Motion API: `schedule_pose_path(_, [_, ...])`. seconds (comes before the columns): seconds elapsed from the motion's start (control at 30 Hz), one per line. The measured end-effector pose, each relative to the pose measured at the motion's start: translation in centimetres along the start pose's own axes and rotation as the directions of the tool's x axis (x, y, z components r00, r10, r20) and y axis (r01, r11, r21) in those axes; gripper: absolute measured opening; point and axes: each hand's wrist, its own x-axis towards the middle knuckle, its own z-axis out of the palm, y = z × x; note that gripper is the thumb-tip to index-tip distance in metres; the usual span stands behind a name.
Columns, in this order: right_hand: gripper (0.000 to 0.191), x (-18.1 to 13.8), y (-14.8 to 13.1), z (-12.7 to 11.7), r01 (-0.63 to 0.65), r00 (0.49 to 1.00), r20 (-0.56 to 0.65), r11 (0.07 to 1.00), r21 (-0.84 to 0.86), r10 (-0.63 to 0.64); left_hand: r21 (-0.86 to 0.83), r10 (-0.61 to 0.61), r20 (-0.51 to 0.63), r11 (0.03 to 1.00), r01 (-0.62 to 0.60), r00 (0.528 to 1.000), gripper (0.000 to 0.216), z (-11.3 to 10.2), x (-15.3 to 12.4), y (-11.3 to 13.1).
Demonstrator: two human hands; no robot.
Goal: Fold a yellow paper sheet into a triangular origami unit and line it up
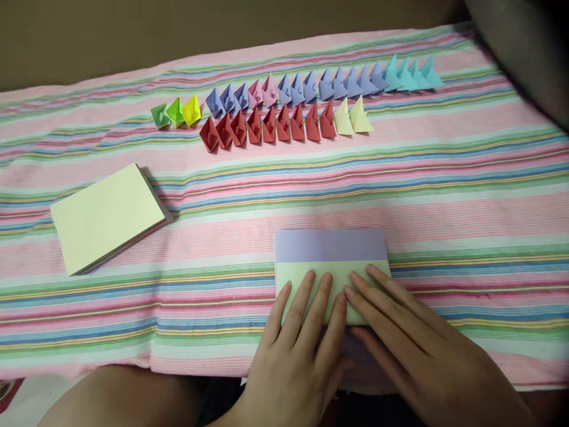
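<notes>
A pale green sheet of paper (326, 271), its near edge folded over, lies on a lavender pad or stack of paper (331, 244) close to my body. My left hand (297, 350) rests on the green sheet with its fingers spread and pointing away from me. From the right, my right hand (413, 338) lies flat on the same sheet, its fingers stretched out and the tips close to those of my left hand. Both hands cover much of the sheet's near part. Neither hand grips anything.
A stack of pale yellow-green paper (109, 216) lies at the left. Farther back stand rows of small folded paper boats: red ones (269, 126), lavender ones (326, 85), turquoise ones (411, 74) and a yellow one (192, 111). A striped cloth (222, 231) spreads under everything.
</notes>
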Motion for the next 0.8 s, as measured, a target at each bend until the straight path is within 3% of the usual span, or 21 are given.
schedule_pose_path(0.37, [0.03,0.39,-0.49,0.05,-0.064,0.997,-0.036,0.997,0.032,0.065,0.002,0.002,0.007,1.0,-0.002,1.0,0.054,0.1,0.07,-0.23])
schedule_pose_path(0.8, [0.03,0.47,-0.33,0.05,-0.026,0.999,-0.025,1.0,0.001,0.026,0.016,-0.009,0.002,1.0,0.009,1.0,0.054,0.06,0.04,-0.13])
